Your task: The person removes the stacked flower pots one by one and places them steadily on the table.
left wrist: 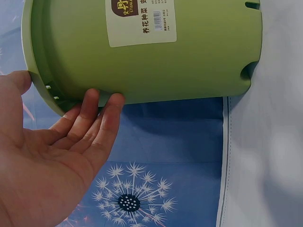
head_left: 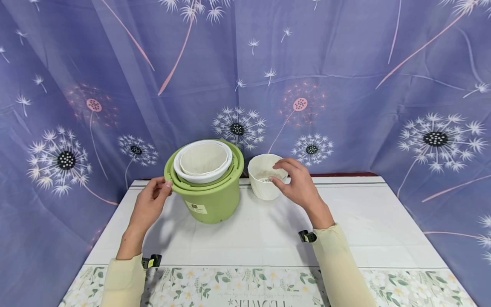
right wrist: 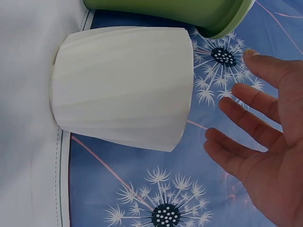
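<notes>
A large green flowerpot (head_left: 215, 204) stands on the table with a white-rimmed pot (head_left: 226, 167) and a cream faceted pot (head_left: 203, 157) nested inside it. My left hand (head_left: 151, 202) holds its left rim, the thumb on the edge and the fingers (left wrist: 111, 113) beneath the rim against the wall. A separate cream-white flowerpot (head_left: 262, 187) with slanted facets sits upright to the right of the green one. Beside it, my right hand (head_left: 299, 183) hovers at its right rim, fingers spread and holding nothing. In the right wrist view a gap shows between the fingertips (right wrist: 213, 135) and the pot's rim.
The table has a white cloth (head_left: 356, 217) with a floral strip (head_left: 230, 283) along the front. A blue-purple dandelion curtain (head_left: 345, 106) hangs right behind the pots and along both sides. A paper label (left wrist: 142, 23) is stuck on the green flowerpot.
</notes>
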A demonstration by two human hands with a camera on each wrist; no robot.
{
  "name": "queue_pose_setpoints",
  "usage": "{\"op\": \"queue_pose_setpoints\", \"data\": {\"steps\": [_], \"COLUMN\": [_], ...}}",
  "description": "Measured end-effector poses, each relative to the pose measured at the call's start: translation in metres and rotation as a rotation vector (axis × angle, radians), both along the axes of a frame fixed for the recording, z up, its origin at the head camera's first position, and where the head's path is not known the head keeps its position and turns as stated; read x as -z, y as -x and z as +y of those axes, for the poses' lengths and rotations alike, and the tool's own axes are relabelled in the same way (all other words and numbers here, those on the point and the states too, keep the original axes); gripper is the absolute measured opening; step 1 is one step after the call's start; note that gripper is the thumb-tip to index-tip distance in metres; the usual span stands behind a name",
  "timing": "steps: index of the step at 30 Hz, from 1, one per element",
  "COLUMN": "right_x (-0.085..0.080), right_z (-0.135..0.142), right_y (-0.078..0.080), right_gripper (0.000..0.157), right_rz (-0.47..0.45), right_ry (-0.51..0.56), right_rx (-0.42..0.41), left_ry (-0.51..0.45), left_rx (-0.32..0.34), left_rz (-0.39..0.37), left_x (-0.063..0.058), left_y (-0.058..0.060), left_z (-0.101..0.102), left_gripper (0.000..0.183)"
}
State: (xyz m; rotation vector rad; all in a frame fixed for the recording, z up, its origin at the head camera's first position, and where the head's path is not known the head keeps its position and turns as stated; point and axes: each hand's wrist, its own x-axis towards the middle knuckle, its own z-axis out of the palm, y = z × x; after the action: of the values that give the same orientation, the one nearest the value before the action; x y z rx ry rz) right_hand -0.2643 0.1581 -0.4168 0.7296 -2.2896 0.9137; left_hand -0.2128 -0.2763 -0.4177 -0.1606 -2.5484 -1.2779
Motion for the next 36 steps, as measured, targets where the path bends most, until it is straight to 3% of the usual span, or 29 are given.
{"op": "queue_pose_setpoints", "data": {"steps": [36], "right_x": [-0.018], "right_z": [-0.029], "right_y": [-0.006], "right_gripper": [0.032], "right_rz": [0.085], "right_ry": [0.032], "right_rx": [-0.126], "left_ry": [-0.014], "left_rx": [0.005], "left_rz": [-0.007], "left_x": [-0.001], "left_y": [-0.001], "left_z": [0.0], "left_gripper": [0.055]}}
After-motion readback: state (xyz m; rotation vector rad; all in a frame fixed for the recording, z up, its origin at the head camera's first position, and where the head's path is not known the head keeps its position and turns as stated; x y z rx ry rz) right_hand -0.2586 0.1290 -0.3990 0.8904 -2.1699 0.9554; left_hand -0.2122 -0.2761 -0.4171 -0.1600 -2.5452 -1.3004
